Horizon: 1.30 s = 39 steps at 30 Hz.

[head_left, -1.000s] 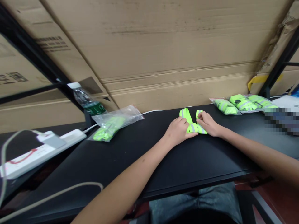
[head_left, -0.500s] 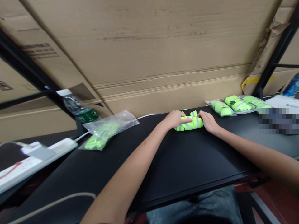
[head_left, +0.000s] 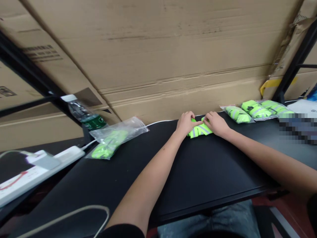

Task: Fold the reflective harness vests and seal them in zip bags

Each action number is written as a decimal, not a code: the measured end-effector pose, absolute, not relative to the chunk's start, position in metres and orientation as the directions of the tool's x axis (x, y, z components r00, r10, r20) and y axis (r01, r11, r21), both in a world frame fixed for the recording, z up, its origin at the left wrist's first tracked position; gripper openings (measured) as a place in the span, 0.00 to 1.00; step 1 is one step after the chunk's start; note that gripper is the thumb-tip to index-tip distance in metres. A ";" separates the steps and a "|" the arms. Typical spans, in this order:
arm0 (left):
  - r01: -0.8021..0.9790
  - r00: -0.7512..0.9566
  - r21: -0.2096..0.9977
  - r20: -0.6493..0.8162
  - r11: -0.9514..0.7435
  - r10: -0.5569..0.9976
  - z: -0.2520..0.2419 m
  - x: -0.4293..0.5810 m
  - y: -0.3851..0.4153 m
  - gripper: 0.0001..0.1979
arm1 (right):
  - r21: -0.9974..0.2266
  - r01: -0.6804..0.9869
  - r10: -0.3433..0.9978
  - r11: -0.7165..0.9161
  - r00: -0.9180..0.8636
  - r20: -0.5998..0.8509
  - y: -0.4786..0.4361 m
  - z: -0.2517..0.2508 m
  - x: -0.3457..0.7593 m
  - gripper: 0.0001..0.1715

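Pressing down on a folded hi-vis reflective vest (head_left: 199,131), the left hand (head_left: 187,124) and right hand (head_left: 216,124) sit close together, fingers curled over its top at either end. Grip is narrow, closed on the bundle, though any thumb tucked under it is hidden. The two hands probably keep the lime folds and grey reflective strips flat against the black table (head_left: 203,172). The vest lies near the table's far edge, just in front of a thin white cable (head_left: 160,121).

Using the vest as centre: at 3 o'clock, three bagged lime vests (head_left: 256,109) sit in a neat row, likely kept together as a batch. At 9 o'clock, a clear zip bag (head_left: 117,137) lies with a lime item inside. Further out at 10 o'clock, a water bottle (head_left: 84,112) has a white cap and green label (head_left: 94,122), with the writing too small to read. A white power strip (head_left: 69,154) lies at 8 o'clock. Behind the table, cardboard boxes (head_left: 160,59) stand, with black printing at 10 o'clock (head_left: 42,53) that is too blurred to read. A yellow strap (head_left: 274,84) shows at 2 o'clock. Pixelated patch (head_left: 298,129) at 3 o'clock hides whatever is there.
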<state>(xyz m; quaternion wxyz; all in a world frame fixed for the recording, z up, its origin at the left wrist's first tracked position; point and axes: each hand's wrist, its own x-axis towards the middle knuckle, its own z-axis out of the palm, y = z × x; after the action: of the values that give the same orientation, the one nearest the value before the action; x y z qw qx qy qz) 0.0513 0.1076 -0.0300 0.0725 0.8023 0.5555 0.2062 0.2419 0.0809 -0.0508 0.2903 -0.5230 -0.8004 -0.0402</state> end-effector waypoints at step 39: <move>0.869 0.157 0.461 0.087 -0.179 0.984 -0.047 0.030 0.088 0.19 | -0.074 0.820 0.786 0.568 -0.515 0.342 0.078 -0.037 0.218 0.25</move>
<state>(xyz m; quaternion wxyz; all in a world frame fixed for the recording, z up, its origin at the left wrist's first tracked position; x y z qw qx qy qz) 0.0296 0.0882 -0.0472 0.1536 0.7448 0.6220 0.1869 0.2179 0.0784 -0.0368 0.1709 -0.4621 -0.8689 -0.0484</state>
